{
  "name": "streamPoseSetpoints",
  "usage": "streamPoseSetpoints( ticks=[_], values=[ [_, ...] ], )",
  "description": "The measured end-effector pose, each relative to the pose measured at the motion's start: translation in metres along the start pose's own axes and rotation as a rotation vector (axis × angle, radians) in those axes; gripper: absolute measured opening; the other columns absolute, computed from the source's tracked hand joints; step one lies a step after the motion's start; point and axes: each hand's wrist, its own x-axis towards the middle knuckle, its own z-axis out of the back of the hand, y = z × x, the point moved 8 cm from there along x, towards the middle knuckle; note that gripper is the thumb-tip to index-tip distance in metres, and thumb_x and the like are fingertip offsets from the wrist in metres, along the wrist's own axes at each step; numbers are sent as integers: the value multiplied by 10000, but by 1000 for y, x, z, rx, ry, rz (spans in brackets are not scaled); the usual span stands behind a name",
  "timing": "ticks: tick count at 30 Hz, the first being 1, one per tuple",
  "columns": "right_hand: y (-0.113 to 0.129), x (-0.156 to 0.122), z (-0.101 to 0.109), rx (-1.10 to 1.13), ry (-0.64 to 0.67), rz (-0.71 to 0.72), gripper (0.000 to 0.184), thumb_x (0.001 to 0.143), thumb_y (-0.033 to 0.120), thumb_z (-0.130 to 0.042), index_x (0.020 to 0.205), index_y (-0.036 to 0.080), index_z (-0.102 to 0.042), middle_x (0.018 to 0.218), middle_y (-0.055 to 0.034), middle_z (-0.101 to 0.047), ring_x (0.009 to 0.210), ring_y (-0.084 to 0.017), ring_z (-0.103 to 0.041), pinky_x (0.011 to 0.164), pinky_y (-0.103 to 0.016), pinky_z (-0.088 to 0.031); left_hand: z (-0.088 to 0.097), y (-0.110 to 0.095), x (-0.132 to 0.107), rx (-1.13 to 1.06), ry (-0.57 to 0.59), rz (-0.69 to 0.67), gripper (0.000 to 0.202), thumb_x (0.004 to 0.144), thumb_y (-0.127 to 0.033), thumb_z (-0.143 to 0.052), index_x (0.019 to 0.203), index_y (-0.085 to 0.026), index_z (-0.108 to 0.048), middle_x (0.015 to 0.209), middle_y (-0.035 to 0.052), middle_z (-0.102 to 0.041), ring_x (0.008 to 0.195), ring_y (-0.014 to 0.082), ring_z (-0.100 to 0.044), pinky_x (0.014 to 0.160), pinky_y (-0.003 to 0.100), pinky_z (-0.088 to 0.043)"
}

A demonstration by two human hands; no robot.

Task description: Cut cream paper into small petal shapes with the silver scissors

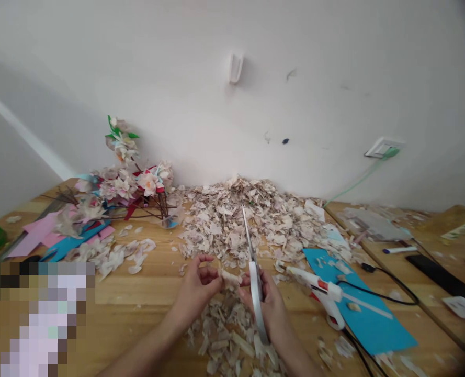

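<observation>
My left hand (204,280) pinches one end of a small pale dried petal or shell-like piece (231,277) between thumb and fingers. My right hand (269,298) is closed around a pair of scissors (254,293), whose blades point up and away from me. Its fingertips also touch the right end of the pale piece. Beyond both hands rises a large heap of dried, papery flakes (232,220). Below them lies a smaller scatter of pale flakes (232,335).
To the right, a white glue gun (322,288) rests on a blue sheet (385,330). Handmade flowers (122,183) on stems stand at the left, near pink paper (44,230) and blue-handled scissors (73,242). A green plug (391,152) sits in the wall socket.
</observation>
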Motion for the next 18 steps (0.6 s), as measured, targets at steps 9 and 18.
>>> streamPoseSetpoints(
  ticks=[9,18],
  values=[
    [-27,5,2,135,38,-69,337,489,167,-718,771,216,-540,649,36,-669,562,-153,-622,526,-240,-500,-6,10,-5,-173,60,213,433,577,-157,-619,957,-177,-413,692,20,-651,633,146,-615,590,266,-474],
    [-15,-2,-1,101,39,-110,361,454,188,-766,731,223,-536,611,46,-646,576,-171,-606,535,-253,-495,-14,9,-7,-60,72,150,626,454,-339,-786,939,-173,-425,644,0,-623,621,169,-609,581,280,-447]
  ],
)
